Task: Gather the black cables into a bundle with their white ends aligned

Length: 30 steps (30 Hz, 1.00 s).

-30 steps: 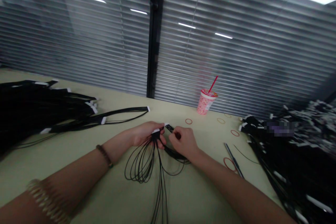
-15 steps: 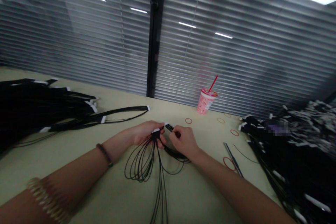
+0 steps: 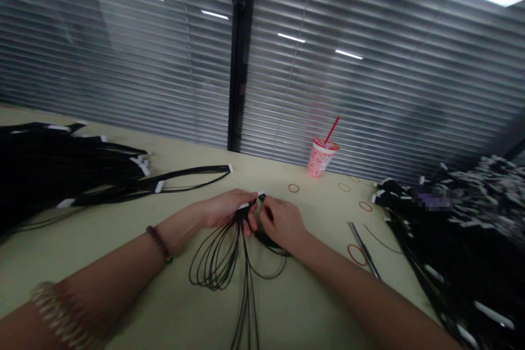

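Mid-table, a black wire harness hangs in thin loops, with a few strands trailing toward the table's near edge. My left hand is closed on its gathered end, where a connector with a white edge shows. A second white-edged black connector sits between the fingertips of both hands. My right hand pinches at this second connector, its fingers curled and partly covering it. More black wires pass below the right hand. The exact contact of the fingertips is too small to make out.
Piles of black wire harnesses lie at the left and right of the table. A pink cup with a red straw stands at the back. Rubber bands and a slim dark tool lie right of my hands.
My right hand has moved slightly up and left along the second connector, covering more of it. The hanging loops have swung a little to the left.
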{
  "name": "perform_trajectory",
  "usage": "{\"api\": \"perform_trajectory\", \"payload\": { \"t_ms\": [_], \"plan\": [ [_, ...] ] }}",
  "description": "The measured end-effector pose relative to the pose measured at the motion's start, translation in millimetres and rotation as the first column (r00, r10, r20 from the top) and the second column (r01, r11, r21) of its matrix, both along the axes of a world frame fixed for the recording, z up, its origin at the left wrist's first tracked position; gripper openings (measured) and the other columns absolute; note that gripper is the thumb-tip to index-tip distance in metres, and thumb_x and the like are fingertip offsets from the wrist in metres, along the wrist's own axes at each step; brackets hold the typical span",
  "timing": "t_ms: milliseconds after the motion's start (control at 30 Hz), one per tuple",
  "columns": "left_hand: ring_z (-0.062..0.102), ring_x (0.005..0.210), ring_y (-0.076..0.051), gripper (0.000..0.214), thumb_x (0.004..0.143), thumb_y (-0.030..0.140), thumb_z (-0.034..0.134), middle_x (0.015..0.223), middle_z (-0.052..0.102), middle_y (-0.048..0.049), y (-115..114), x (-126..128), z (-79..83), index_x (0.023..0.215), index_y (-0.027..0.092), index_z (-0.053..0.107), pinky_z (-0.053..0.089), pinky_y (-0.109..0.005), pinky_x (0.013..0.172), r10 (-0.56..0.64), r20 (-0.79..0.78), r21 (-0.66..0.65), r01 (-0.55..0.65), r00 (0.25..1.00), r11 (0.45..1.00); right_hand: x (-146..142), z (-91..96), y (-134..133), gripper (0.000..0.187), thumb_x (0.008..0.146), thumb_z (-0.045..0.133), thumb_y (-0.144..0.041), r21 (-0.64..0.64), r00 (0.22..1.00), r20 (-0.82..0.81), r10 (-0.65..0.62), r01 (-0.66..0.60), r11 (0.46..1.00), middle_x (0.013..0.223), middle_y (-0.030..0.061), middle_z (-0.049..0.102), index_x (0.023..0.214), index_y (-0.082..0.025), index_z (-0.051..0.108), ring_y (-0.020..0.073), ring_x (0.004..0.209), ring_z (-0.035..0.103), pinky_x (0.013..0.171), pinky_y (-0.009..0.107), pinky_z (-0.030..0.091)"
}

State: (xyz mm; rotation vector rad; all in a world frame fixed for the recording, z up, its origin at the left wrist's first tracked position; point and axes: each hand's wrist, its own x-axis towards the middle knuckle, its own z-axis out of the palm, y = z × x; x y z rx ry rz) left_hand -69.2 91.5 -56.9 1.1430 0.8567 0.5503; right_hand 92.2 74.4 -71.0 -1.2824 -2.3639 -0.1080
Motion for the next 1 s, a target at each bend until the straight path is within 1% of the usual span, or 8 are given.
{"api": "perform_trajectory", "payload": {
  "t_ms": [200, 333, 567, 833, 1000],
  "plan": [
    [0.058, 0.044, -0.018, 0.035, 0.075, 0.048, 0.045, 0.054, 0.063, -0.0077, -1.2, -0.4, -0.4, 0.067, 0.014, 0.046, 0.042, -0.027, 0.043, -0.009, -0.005, 0.029, 0.009, 1.000, 1.000, -2.6, 4.0, -0.5, 0.023, 0.086, 0.031, -0.025, -0.055, 0.995, 0.069, -0.077, 0.080, 0.995, 0.073, 0.0059, 0.063, 0.082, -0.015, 0.051, 0.0166, 0.067, 0.059, 0.057, 0.024, 0.034],
    [0.057, 0.042, -0.018, 0.035, 0.074, 0.048, 0.046, 0.052, 0.062, -0.0074, -0.9, 0.5, -0.8, 0.065, 0.014, 0.046, 0.042, -0.028, 0.043, -0.001, -0.004, 0.028, 0.001, 1.000, 1.000, -3.5, 6.6, -2.9, 0.026, 0.087, 0.029, -0.026, -0.079, 0.992, 0.115, -0.044, 0.054, 0.995, 0.075, 0.0079, 0.063, 0.086, -0.014, 0.052, 0.0180, 0.068, 0.060, 0.057, 0.025, 0.037],
    [0.057, 0.041, -0.018, 0.035, 0.075, 0.048, 0.044, 0.051, 0.062, -0.0076, -3.0, 2.5, -1.1, 0.064, 0.015, 0.046, 0.039, -0.026, 0.041, 0.015, 0.002, 0.050, -0.015, 1.000, 0.999, -4.0, 5.3, -1.6, 0.026, 0.087, 0.028, -0.023, -0.051, 0.985, 0.169, -0.023, 0.032, 0.998, 0.076, 0.0073, 0.063, 0.087, -0.014, 0.052, 0.0189, 0.067, 0.060, 0.057, 0.026, 0.039],
    [0.057, 0.042, -0.017, 0.034, 0.077, 0.046, 0.043, 0.053, 0.063, -0.0080, 0.4, 0.6, -4.4, 0.065, 0.014, 0.047, 0.041, -0.026, 0.041, 0.002, 0.012, 0.043, -0.002, 1.000, 0.999, -4.3, 6.6, -1.6, 0.027, 0.087, 0.027, -0.023, -0.076, 0.981, 0.192, -0.016, 0.031, 0.997, 0.079, 0.0073, 0.063, 0.087, -0.014, 0.053, 0.0191, 0.070, 0.060, 0.059, 0.026, 0.041],
    [0.056, 0.040, -0.017, 0.035, 0.076, 0.047, 0.044, 0.052, 0.063, -0.0077, -0.6, 0.6, -2.6, 0.064, 0.014, 0.047, 0.041, -0.027, 0.041, -0.019, 0.013, 0.031, 0.018, 1.000, 0.999, -4.2, 5.4, -1.2, 0.026, 0.087, 0.027, -0.023, -0.084, 0.980, 0.197, -0.026, 0.043, 0.995, 0.079, 0.0074, 0.063, 0.088, -0.014, 0.052, 0.0187, 0.070, 0.060, 0.058, 0.026, 0.040]
  ]
}}
